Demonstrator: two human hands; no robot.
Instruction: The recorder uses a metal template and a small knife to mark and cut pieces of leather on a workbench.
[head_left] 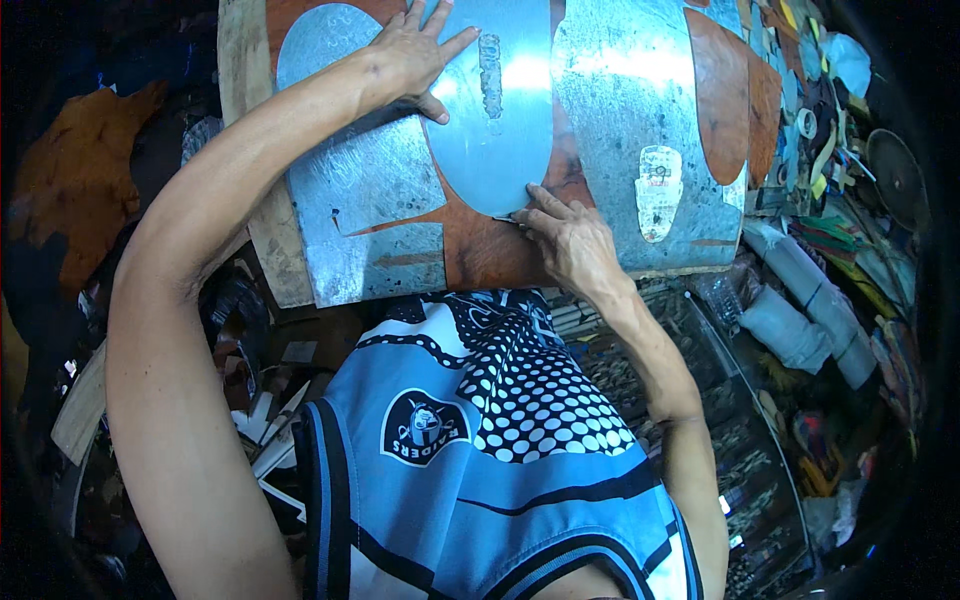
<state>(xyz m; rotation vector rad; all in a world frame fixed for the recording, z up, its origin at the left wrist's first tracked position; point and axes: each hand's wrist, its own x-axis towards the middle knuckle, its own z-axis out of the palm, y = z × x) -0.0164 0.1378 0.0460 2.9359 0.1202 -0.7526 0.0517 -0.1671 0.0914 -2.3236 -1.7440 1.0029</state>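
Observation:
A smooth grey plate with a rounded lower end (495, 165), perhaps a template, lies on brown leather-like sheet (490, 255) at the middle of the work surface. My left hand (410, 60) presses on the plate's upper left with its fingers spread. Its thumb points down along the plate. At the plate's lower edge, my right hand (572, 240) is closed, with the index fingertip against the rim. A thin dark tip (508, 219) pokes out from its fingers toward the edge; the rest of that tool is hidden in the hand.
Scuffed metal sheets (625, 110) lie either side of the plate, one with a pale label (660, 195). A wooden board edge (275, 240) borders the left. Rolled material (820, 310) and mixed scraps crowd the right. Brown hide (85, 180) lies far left.

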